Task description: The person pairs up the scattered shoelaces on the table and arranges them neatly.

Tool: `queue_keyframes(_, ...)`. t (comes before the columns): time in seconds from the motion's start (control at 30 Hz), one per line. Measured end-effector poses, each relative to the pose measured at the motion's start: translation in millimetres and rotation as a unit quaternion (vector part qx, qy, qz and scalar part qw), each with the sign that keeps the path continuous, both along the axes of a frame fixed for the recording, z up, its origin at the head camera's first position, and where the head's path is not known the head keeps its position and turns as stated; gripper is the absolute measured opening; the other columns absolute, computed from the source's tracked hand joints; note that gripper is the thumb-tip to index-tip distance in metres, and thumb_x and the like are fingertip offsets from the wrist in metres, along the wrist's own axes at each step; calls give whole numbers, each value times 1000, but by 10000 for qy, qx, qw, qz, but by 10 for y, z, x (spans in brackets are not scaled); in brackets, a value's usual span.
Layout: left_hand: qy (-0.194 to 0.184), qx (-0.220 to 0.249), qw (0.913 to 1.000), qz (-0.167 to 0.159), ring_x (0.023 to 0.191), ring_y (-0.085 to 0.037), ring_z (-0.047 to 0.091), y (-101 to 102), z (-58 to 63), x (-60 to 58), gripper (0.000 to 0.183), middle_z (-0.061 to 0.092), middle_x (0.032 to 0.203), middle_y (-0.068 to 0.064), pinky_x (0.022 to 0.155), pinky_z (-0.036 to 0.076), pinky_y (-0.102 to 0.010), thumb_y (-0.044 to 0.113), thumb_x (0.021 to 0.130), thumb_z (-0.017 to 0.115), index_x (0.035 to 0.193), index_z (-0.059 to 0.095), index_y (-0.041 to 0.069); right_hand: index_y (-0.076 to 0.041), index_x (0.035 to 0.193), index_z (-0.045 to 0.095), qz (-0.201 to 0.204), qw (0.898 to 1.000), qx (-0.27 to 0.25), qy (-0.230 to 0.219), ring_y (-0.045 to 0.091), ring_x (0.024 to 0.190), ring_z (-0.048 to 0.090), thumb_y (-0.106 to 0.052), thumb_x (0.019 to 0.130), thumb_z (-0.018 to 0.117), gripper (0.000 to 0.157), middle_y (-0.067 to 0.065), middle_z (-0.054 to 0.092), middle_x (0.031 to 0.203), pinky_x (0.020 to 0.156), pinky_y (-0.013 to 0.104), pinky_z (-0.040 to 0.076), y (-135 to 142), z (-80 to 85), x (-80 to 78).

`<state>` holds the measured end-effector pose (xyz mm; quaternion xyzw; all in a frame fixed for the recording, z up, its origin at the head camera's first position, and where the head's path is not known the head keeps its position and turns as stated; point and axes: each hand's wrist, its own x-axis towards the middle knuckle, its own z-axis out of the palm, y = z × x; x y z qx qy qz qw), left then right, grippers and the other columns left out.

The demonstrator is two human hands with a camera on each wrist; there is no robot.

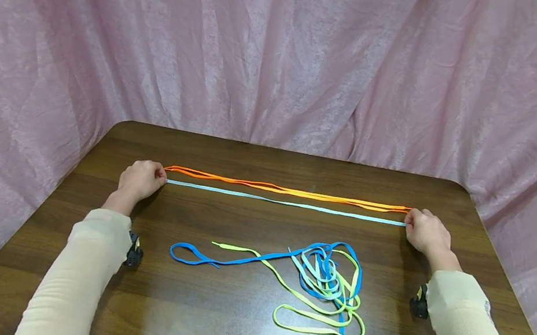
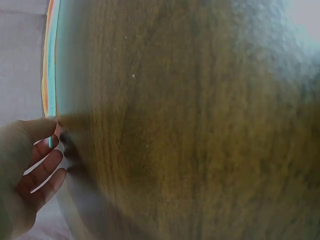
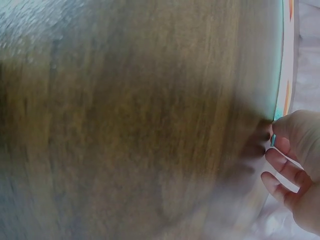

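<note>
Head view: we see the pale-blue lace stretched across the counter, just beside the orange strands. Left wrist: we've the left hand, its grip pinching one end. Right wrist: the right hand's grip pinches the other.

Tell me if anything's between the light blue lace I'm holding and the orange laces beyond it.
Nothing visible: only a narrow strip of tabletop shows between the stretched light blue lace and the orange laces. The tangled laces lie nearer you.
</note>
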<state>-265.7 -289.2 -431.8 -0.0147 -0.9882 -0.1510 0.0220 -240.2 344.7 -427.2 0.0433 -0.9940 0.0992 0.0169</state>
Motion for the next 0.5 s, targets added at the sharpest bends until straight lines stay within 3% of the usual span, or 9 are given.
queue_keyframes(0.5,-26,31,10000,-45,72,-25,53,-6,-48,14,7,58,79,-5,55,39,-37,20,84,61,81,63,14,-8,84,53,118,9998,-21,143,37,78,52,-7,79,51,6,14,48,84,55,48,41,-42,-44,2)
